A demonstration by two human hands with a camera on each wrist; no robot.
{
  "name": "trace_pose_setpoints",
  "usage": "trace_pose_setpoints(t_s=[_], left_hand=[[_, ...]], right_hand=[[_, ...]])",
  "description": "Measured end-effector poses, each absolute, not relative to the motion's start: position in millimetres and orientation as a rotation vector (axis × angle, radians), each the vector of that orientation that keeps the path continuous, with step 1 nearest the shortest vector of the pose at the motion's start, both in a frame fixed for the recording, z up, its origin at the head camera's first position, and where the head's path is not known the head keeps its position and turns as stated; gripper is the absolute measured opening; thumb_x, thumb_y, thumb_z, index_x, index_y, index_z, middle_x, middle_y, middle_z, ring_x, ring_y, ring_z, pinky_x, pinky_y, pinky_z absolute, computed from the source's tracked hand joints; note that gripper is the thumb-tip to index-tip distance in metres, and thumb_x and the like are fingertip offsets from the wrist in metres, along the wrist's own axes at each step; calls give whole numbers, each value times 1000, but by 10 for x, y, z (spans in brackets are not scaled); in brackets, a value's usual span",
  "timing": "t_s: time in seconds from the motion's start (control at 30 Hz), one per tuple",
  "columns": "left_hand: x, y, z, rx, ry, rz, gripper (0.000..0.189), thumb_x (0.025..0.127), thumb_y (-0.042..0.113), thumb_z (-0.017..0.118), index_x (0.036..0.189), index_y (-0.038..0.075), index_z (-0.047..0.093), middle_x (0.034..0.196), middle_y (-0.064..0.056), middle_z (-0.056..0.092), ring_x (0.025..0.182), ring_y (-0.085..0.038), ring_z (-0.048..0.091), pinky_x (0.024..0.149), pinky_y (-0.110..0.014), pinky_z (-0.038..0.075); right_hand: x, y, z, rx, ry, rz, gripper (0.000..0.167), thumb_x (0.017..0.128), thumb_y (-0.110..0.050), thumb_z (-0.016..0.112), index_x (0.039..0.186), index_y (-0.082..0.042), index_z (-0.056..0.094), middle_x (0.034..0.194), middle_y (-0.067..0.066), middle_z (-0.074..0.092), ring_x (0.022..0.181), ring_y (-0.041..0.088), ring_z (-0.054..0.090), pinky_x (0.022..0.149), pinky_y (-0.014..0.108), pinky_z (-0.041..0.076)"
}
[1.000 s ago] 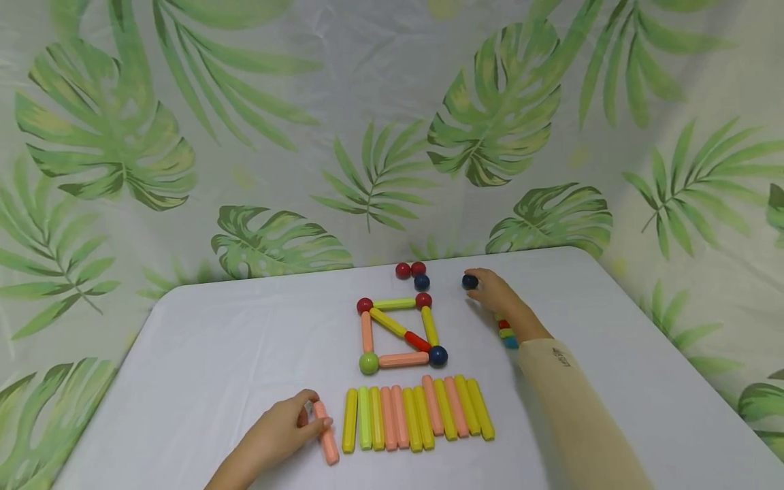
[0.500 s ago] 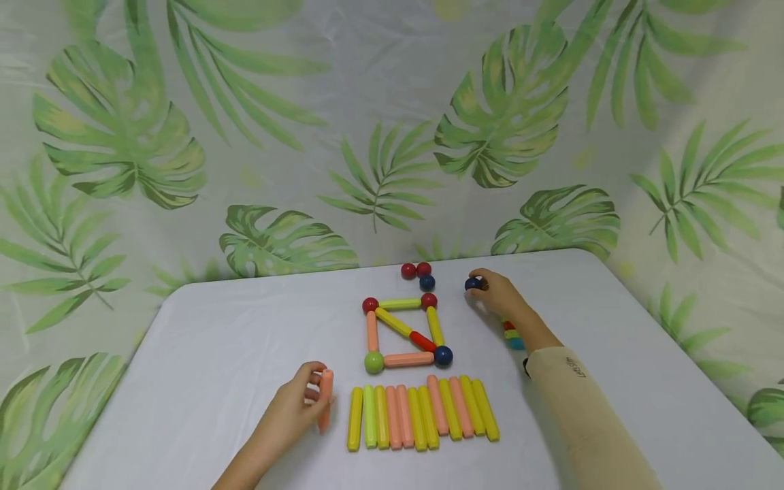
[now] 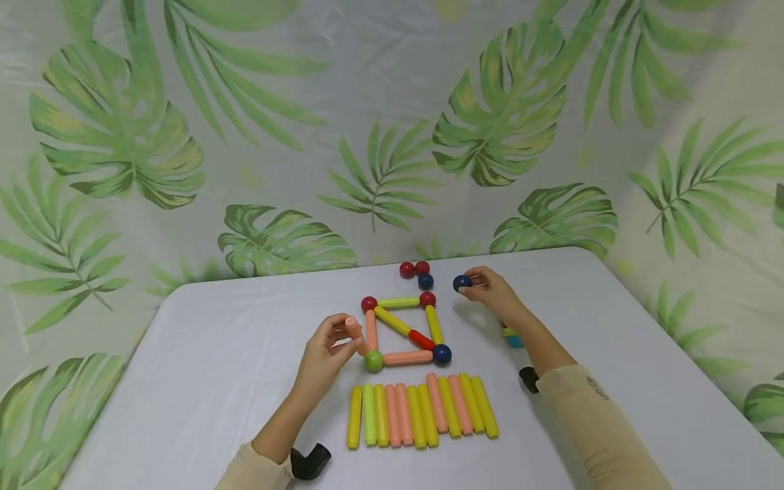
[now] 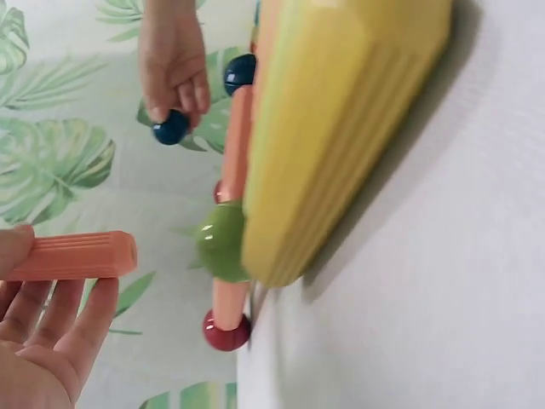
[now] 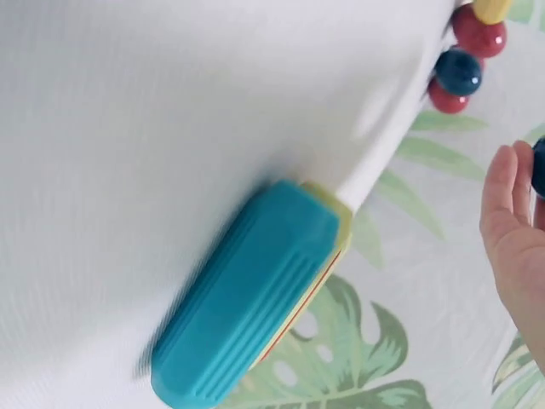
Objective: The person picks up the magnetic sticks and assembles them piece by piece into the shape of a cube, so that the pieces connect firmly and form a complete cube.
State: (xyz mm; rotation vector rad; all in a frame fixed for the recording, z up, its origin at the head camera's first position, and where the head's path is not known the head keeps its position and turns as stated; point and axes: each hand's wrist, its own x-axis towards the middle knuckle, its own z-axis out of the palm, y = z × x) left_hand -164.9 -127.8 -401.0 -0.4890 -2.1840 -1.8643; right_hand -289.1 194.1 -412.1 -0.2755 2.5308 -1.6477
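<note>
My left hand [image 3: 322, 354] pinches a salmon-pink ribbed stick [image 4: 81, 256] between thumb and fingers. In the head view the stick is raised, just left of a flat square of sticks and balls. That square has a green ball [image 3: 373, 361] at its near left corner, a dark blue ball [image 3: 442, 354] at its near right and red balls [image 3: 427, 299] at the far corners. A yellow stick [image 3: 392, 320] and a short red one [image 3: 421, 339] form its diagonal. Right of the square, my right hand [image 3: 497, 296] holds another dark blue ball [image 3: 462, 283] by its fingertips, above the tabletop.
Several yellow, pink and light green sticks [image 3: 418, 416] lie in a row at the front. Two red balls [image 3: 407, 270] and a blue ball [image 3: 425, 281] sit near the back edge of the white table [image 3: 208, 354]. A blue stick [image 5: 247, 294] lies beneath my right forearm beside other coloured pieces.
My left hand has lifted the pink stick off the table and carried it forward and right, toward the green ball. The right hand has shifted slightly left with its blue ball.
</note>
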Motion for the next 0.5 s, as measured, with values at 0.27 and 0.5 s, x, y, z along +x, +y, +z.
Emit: trace_pose_setpoints(t_s=[0.27, 0.5], left_hand=[[-1876, -1195, -4337, -474, -2417, -1764, 33, 79, 8, 68, 109, 10, 54, 96, -1, 60, 95, -18, 57, 77, -29, 48], [-1921, -1188, -4231, -511, -2532, -1672, 26, 78, 8, 69, 99, 10, 53, 93, -2, 60, 92, -21, 58, 79, -37, 48]], right_hand=[[-2819, 1827, -4093, -354, 2484, -1674, 46, 86, -28, 62, 122, -5, 45, 115, 18, 51, 102, 31, 50, 91, 46, 38], [-2677, 1532, -3918, -479, 2381, -1737, 41, 86, -20, 62, 122, -6, 48, 121, 13, 46, 103, 29, 52, 89, 41, 42]])
